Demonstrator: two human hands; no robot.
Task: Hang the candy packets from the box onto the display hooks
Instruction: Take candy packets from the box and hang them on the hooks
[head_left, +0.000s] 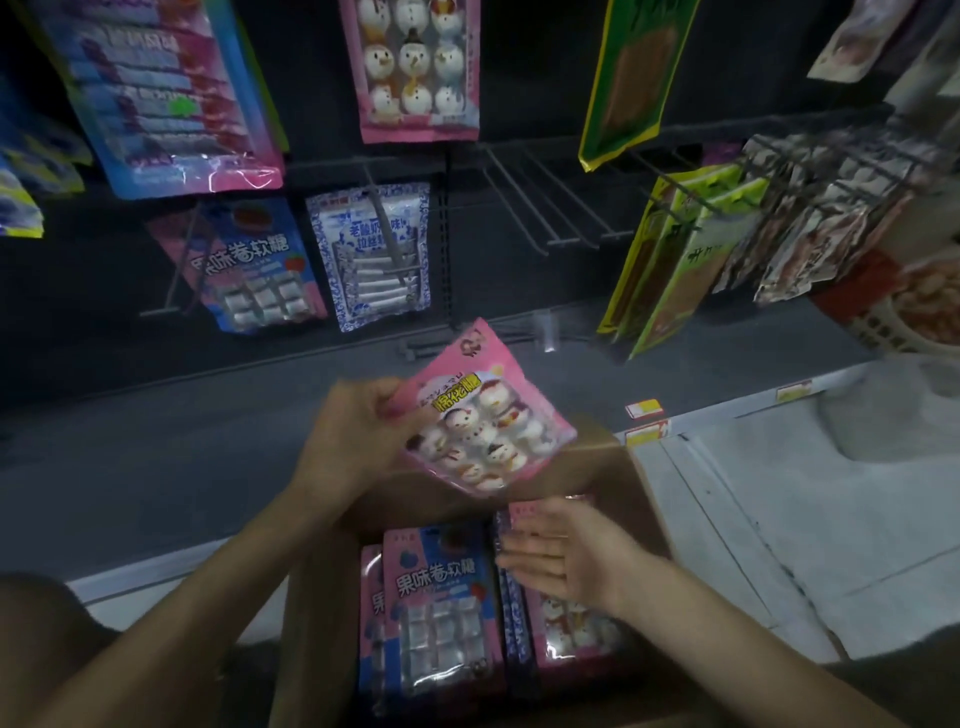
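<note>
The pink snowman packet was held tilted above the cardboard box, near the middle of the view. The left hand pinched its left edge from 9 o'clock. At 5 o'clock from the packet, the right hand was spread flat with fingers straight over packets standing in the box, holding nothing. A blue-and-pink packet stood in the box at 6 o'clock. At 1 o'clock, wire display hooks jutted from the dark panel. At 12 o'clock, 1 matching hung snowman packet showed high up.
</note>
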